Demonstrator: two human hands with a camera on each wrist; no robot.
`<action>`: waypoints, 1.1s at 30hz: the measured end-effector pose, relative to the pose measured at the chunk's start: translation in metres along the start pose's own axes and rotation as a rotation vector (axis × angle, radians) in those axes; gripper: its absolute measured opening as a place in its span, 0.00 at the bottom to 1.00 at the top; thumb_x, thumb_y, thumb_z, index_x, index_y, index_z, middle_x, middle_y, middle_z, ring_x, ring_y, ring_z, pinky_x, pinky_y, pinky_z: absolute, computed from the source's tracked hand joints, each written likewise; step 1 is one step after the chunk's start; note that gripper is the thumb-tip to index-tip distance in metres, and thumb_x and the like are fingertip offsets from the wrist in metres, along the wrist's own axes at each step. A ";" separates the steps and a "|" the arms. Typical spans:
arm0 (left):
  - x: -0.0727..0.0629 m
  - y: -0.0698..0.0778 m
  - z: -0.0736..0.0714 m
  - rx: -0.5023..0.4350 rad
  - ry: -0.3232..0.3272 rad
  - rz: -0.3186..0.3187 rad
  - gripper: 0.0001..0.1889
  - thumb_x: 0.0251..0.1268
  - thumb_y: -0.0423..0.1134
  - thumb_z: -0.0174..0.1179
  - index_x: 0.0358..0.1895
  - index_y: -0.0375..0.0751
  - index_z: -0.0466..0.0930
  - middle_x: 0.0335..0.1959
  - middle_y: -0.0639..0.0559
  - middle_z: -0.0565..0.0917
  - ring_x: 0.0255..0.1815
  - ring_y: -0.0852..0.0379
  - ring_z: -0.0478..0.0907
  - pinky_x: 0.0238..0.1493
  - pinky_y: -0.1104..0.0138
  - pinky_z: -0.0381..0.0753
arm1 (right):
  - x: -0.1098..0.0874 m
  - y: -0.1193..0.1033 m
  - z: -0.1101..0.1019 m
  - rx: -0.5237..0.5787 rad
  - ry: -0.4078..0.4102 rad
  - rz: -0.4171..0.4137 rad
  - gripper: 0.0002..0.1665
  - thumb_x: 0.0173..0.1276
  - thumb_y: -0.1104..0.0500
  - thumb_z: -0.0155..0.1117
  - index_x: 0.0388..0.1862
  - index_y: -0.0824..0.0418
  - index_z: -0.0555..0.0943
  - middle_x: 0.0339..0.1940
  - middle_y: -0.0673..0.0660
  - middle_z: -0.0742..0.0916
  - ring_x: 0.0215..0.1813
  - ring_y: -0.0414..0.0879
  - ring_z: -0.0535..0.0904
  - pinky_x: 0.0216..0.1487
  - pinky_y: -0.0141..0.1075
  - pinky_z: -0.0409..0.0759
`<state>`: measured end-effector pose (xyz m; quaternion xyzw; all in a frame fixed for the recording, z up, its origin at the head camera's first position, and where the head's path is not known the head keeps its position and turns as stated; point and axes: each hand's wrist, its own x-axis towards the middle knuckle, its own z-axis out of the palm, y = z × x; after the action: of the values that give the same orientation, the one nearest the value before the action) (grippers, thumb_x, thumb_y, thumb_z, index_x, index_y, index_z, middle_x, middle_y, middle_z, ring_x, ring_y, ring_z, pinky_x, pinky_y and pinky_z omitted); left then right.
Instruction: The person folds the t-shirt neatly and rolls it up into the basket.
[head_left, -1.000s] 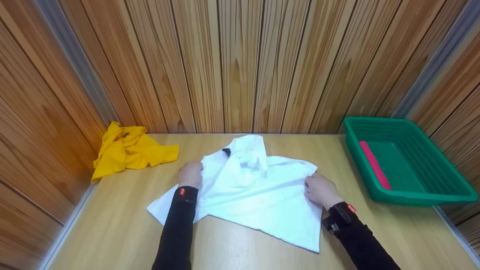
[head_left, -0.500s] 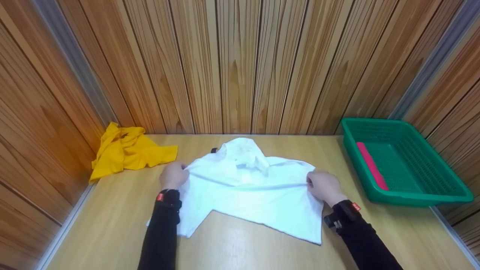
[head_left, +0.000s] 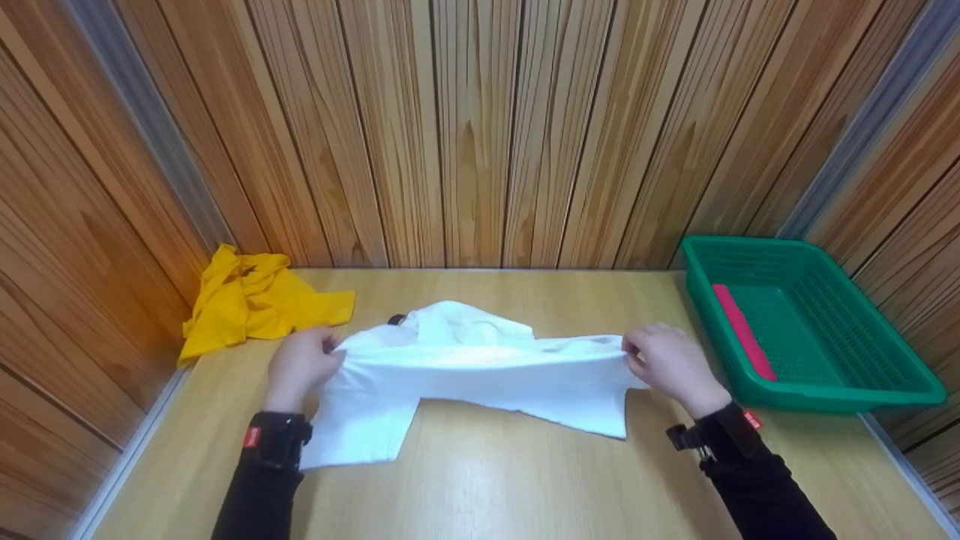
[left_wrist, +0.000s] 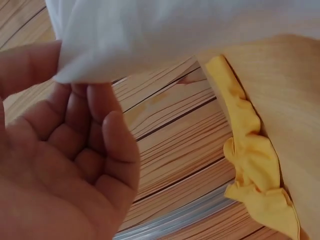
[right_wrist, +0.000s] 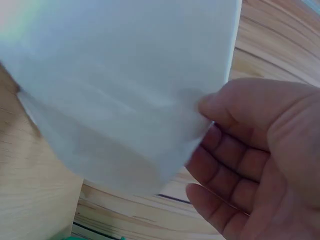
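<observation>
A white shirt (head_left: 472,379) is stretched between my two hands over the table, its upper part folded over toward the back and its lower edges hanging in front. My left hand (head_left: 302,367) pinches its left side; in the left wrist view the thumb and fingers grip a corner of the white cloth (left_wrist: 125,45). On the other side my right hand (head_left: 671,366) pinches the shirt too, thumb on top of the fabric (right_wrist: 115,95) in the right wrist view. A small dark tag (head_left: 397,319) shows near the collar.
A crumpled yellow garment (head_left: 255,304) lies at the back left, close to my left hand. At the right stands a green plastic basket (head_left: 832,397) with a folded pink-red cloth (head_left: 744,332) inside. Wood-panelled walls (head_left: 472,135) enclose the table (head_left: 480,487) at the back and sides.
My left hand has moved left and toward me, my right hand slightly right. The shirt, earlier lying flatter, is now pulled taut and lifted between them, its front edge raised.
</observation>
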<state>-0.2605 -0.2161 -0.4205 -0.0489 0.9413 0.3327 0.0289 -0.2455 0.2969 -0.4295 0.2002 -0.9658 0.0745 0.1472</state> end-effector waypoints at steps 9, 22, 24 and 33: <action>-0.030 -0.036 0.010 0.157 -0.098 -0.042 0.06 0.57 0.34 0.67 0.36 0.38 0.81 0.27 0.46 0.78 0.31 0.46 0.73 0.38 0.54 0.72 | -0.033 -0.024 0.025 0.017 -0.086 -0.230 0.10 0.49 0.66 0.71 0.25 0.55 0.78 0.24 0.45 0.77 0.27 0.42 0.72 0.28 0.36 0.73; -0.043 -0.058 0.030 0.347 -0.215 0.022 0.06 0.49 0.30 0.68 0.29 0.40 0.79 0.23 0.49 0.75 0.27 0.49 0.71 0.31 0.58 0.70 | -0.050 -0.031 0.047 0.133 -0.304 -0.254 0.13 0.47 0.64 0.69 0.23 0.52 0.73 0.23 0.42 0.72 0.27 0.39 0.67 0.27 0.34 0.68; -0.044 -0.056 0.030 0.379 -0.216 0.047 0.07 0.47 0.29 0.68 0.27 0.40 0.79 0.22 0.49 0.74 0.26 0.49 0.70 0.30 0.58 0.70 | -0.051 -0.030 0.046 0.131 -0.283 -0.278 0.13 0.46 0.65 0.68 0.21 0.52 0.72 0.23 0.42 0.71 0.26 0.39 0.66 0.26 0.33 0.67; -0.047 -0.049 0.030 0.447 -0.245 0.056 0.06 0.46 0.29 0.67 0.25 0.41 0.79 0.21 0.49 0.74 0.25 0.49 0.70 0.30 0.58 0.69 | -0.053 -0.033 0.043 0.127 -0.256 -0.316 0.14 0.43 0.65 0.67 0.19 0.51 0.70 0.22 0.41 0.70 0.25 0.38 0.65 0.24 0.32 0.66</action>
<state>-0.2077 -0.2315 -0.4700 0.0255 0.9820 0.1205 0.1435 -0.1968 0.2775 -0.4843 0.3660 -0.9265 0.0852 0.0203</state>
